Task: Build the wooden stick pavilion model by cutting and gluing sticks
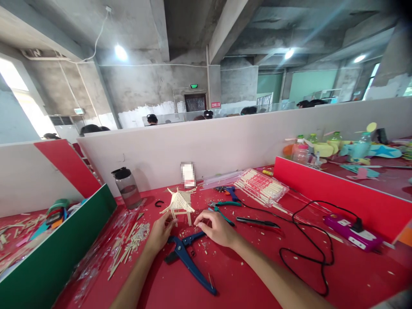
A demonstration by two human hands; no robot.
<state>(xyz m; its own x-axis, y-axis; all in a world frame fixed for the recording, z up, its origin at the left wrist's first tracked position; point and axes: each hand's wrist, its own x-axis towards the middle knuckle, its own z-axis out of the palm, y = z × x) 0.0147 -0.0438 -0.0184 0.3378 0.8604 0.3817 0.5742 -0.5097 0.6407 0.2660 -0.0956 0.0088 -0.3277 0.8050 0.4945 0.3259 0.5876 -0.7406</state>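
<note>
A small pavilion model point(179, 202) made of light wooden sticks stands on the red table point(257, 274). My left hand point(161, 234) rests just in front of it, fingers curled, fingertips touching the base of its legs. My right hand point(216, 227) sits to the right of the model, fingers bent in a pinch near its front leg; whether something tiny is between them I cannot make out. Blue-handled pliers point(188, 257) lie open on the table under and between my wrists.
A dark water bottle point(127, 188) stands behind left. Cut stick scraps point(128, 246) litter the left side. Green-handled cutters point(222, 208), a black tool point(257, 222), bundled sticks point(260, 184), a black cable point(309, 253) and a purple power strip point(349, 231) lie right. Partitions surround the table.
</note>
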